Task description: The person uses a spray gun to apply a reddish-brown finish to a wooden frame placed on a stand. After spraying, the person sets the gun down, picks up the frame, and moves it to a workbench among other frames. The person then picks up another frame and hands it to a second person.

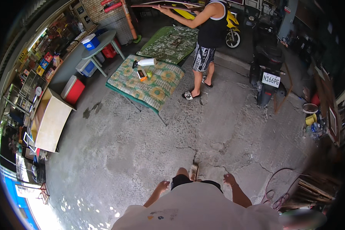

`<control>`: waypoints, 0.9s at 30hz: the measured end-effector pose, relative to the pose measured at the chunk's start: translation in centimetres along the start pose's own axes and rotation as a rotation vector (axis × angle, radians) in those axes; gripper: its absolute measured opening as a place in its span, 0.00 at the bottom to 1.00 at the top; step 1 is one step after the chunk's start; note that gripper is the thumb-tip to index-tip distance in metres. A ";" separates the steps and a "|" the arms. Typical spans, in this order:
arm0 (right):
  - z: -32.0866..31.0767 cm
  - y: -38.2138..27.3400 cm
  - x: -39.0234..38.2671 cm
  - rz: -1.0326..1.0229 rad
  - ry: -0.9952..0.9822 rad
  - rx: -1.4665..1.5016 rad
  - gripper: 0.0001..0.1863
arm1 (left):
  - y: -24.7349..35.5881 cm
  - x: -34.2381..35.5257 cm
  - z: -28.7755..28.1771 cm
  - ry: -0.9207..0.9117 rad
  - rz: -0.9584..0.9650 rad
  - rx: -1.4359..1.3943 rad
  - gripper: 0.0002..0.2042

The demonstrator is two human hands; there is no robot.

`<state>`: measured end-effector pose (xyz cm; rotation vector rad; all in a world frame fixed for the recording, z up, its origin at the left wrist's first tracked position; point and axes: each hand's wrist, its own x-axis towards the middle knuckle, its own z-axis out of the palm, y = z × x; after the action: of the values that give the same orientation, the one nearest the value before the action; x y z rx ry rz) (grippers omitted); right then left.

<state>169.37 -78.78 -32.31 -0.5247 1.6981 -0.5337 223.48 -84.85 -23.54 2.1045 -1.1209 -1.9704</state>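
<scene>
My left hand (163, 186) hangs low beside my body, its fingers loosely curled with nothing showing in them. On the other side, my right hand (229, 179) is also curled and holds nothing that I can see. Neither touches anything; bare concrete floor (142, 153) lies under both. Ahead stands a low table covered with a flowered cloth (157, 86). A white spray bottle (147, 62) with a black trigger lies on it, beside a small orange-and-dark box (142, 75) and a little green item (149, 73).
Beyond the table another person (211, 38) carries long, flat boards (168, 6). A green patterned cloth (172, 44) spreads behind. Motorcycle (266, 73) and stacked wood (310, 191) stand right; a wooden cabinet (53, 122), red cooler (73, 91) and oval table (99, 44) stand left.
</scene>
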 end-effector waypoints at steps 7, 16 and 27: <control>-0.4 -33.4 13.3 -0.511 0.172 -0.128 0.10 | 6.9 9.2 -3.0 -0.018 0.061 0.182 0.19; 0.1 -41.8 22.0 -0.043 -0.131 -0.314 0.18 | 32.8 25.5 -11.5 0.140 0.285 0.152 0.19; -8.0 -44.0 42.5 -0.615 -0.312 -1.043 0.13 | 60.5 30.2 -15.1 -0.074 0.319 -0.163 0.23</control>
<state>156.36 -138.84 -37.01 -1.8091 1.3897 0.0791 206.67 -151.72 -16.42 1.6676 -1.1766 -1.9261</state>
